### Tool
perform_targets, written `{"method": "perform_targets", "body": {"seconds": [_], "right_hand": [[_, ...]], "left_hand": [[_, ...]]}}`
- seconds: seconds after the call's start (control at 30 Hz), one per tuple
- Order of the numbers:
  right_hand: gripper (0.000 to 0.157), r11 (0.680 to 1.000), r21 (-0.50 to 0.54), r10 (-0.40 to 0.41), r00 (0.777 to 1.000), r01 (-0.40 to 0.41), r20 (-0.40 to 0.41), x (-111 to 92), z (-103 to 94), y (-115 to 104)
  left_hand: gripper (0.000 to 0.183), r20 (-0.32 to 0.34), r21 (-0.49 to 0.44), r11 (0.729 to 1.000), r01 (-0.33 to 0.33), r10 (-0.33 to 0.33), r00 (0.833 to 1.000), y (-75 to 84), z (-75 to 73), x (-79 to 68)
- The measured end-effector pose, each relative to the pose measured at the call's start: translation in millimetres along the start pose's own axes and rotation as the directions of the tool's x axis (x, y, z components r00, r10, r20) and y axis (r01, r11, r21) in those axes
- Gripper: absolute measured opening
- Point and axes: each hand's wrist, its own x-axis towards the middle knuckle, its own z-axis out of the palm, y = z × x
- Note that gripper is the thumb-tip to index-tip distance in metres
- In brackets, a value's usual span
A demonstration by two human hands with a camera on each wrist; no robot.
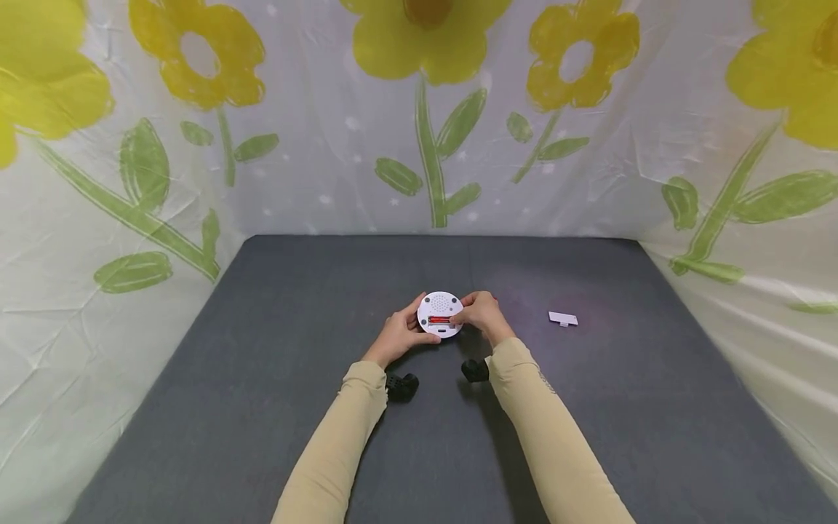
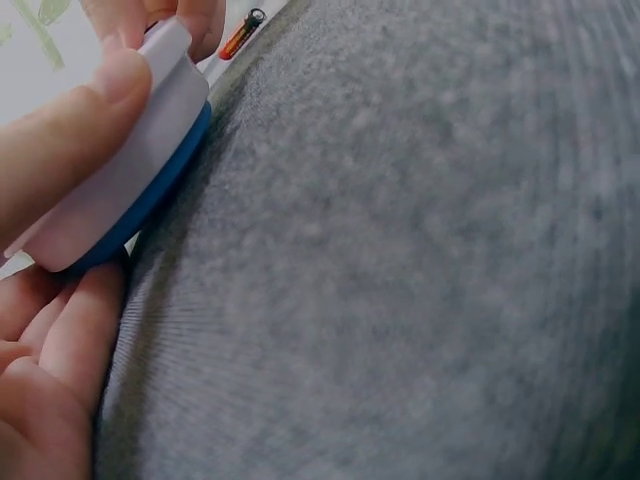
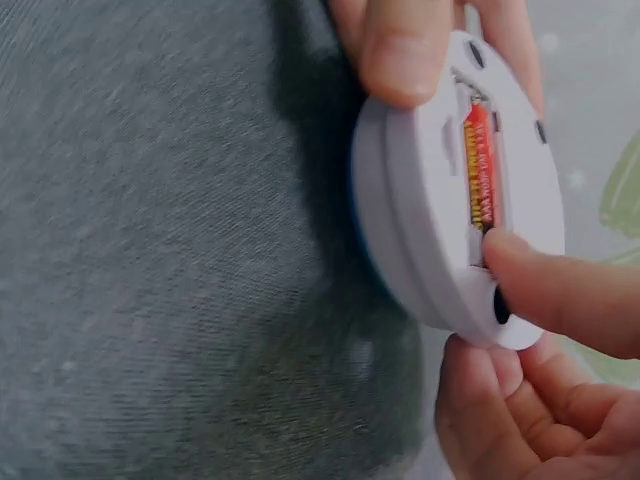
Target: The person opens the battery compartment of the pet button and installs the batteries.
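A round white device point(image 1: 440, 303) with a grid of small holes and dark round feet is held with its battery compartment facing up. A red AAA battery point(image 3: 482, 165) lies in that slot. The left hand point(image 1: 397, 333) grips the left side of the device, thumb on the white face and fingers beneath the blue side point(image 2: 165, 185). On the opposite side, the right hand point(image 1: 483, 314) holds the rim with curled fingers, while its thumb point(image 3: 530, 275) presses on one end of the battery. The fingertips behind the device are partly hidden.
A small white battery cover point(image 1: 563, 319) lies on the dark grey table point(image 1: 314, 291), right of the hands. White curtains with yellow flowers point(image 1: 314, 189) stand behind and beside the table. A black wrist camera point(image 1: 402, 387) sits below the left hand, another point(image 1: 474, 370) below the right.
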Motion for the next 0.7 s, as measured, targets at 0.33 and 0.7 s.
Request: {"method": "perform_targets", "body": {"seconds": [0.33,0.7], "right_hand": [[0.034,0.990,0.045,-0.131,0.991,0.132,-0.028,-1,-0.2,12],[0.036,0.962,-0.027,-0.271,0.961,0.273,0.054,-2,-9.2,26]], "left_hand": [[0.100,-0.013,-0.024,1.000,-0.004,0.004,1.000,-2.7,1.3,1.9],[0.092,0.035,-0.007,1.000,0.007,-0.007,0.999,29.1,1.6,-14.5]]}}
